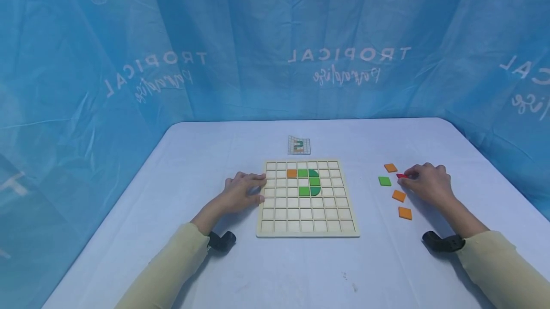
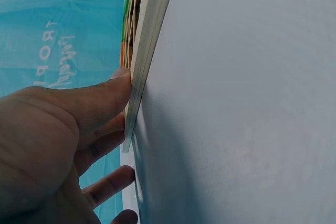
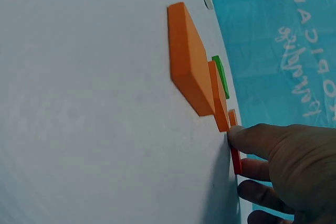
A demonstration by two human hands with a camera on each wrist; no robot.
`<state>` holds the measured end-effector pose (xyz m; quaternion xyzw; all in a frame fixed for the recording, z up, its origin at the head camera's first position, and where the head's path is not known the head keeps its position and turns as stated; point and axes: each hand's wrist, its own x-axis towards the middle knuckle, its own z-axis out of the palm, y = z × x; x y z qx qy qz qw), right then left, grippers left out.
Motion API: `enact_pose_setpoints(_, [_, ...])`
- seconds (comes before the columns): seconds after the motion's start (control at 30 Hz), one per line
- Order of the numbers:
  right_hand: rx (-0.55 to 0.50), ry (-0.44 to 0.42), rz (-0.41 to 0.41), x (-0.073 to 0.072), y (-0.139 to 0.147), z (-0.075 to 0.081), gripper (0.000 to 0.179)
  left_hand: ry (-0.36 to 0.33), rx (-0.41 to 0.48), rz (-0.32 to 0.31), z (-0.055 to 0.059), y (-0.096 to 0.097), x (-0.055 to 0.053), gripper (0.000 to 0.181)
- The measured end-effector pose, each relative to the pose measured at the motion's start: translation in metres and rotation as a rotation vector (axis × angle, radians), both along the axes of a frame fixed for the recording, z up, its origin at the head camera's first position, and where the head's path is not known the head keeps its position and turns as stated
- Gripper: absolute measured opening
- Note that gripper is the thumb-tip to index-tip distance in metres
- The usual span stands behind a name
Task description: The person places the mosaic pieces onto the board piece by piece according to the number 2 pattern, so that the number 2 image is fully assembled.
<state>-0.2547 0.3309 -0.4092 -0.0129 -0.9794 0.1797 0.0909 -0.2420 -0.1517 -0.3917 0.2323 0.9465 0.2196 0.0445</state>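
A pale square grid board (image 1: 275, 226) lies on the white table. Orange, light green and dark green tiles sit in its upper cells, two of them rounded dark green ones. My left hand (image 1: 242, 192) rests at the board's left edge, thumb and fingertips touching it; the left wrist view shows the thumb (image 2: 100, 95) against the rim. Off to the right, my right hand (image 1: 428, 184) pinches a red tile (image 1: 401, 175) between thumb and fingers. In the right wrist view the red tile (image 3: 235, 160) is close to the tabletop, partly covered by the thumb.
Around the right hand lie orange tiles (image 1: 405, 213) and a green tile (image 1: 384, 181). A small pattern card (image 1: 299, 145) with a printed grid stands behind the board. Blue printed sheeting (image 1: 258, 37) hangs behind the table (image 1: 206, 151).
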Motion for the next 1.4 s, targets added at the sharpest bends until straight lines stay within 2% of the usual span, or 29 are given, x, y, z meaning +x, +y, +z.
enact_pose_setpoints(0.27, [-0.013, -0.004, -0.042, 0.001, 0.008, 0.001, 0.038, 0.004, -0.004, -0.003, 0.003, 0.0, 0.001, 0.052])
enact_pose_setpoints(0.5, [-0.034, 0.008, -0.028, 0.001, 0.009, -0.001, 0.038, 0.008, -0.003, -0.006, 0.001, 0.0, 0.001, 0.052])
enact_pose_setpoints(0.67, [-0.052, 0.058, 0.007, 0.001, 0.003, 0.005, 0.034, 0.017, -0.009, -0.007, 0.001, -0.001, 0.001, 0.053])
enact_pose_setpoints(1.13, [-0.154, 0.133, 0.064, 0.005, -0.053, 0.028, 0.032, -0.014, -0.011, 0.004, 0.001, 0.0, 0.001, 0.051])
enact_pose_setpoints(1.4, [-0.215, 0.164, 0.167, 0.009, -0.085, 0.034, 0.032, -0.019, -0.032, 0.014, 0.001, 0.001, 0.0, 0.051])
